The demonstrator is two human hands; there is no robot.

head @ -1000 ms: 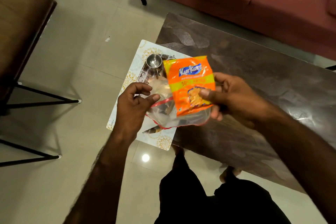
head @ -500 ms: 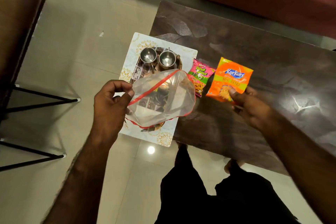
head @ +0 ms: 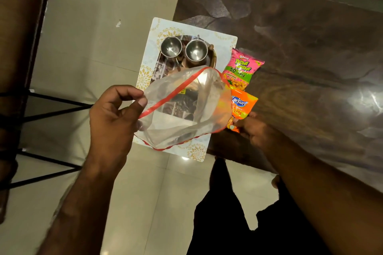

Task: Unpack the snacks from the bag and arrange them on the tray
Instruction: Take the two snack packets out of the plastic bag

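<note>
**Snack bag looked empty, neither packet on the tray yet**

Head cam view, the only one there was: the left hand (head: 116, 114) pinched the red-trimmed mouth of the clear plastic bag (head: 182, 109) between thumb and forefinger, holding it up over the near half of the tray (head: 152, 47). You could see straight through the bag to the tray pattern, so I'd guess nothing was left inside.

The right hand (head: 256, 131) had its fingers closed on the near end of the orange packet (head: 243, 105), low over the table (head: 300, 47) just right of the tray (couldn't tell if it was actually resting on the wood). The pink packet (head: 241, 68) lay flat on the table just beyond it, beside the tray's right edge. Two steel cups (head: 171, 46) sat side by side at the tray's far end.

Handling-wise, these packets looked light, puffy and slick, with crushable stuff inside. I'd grab them by a sealed end seam, not the middle. The bag was limp film, so its rim was the spot to hold.
</note>
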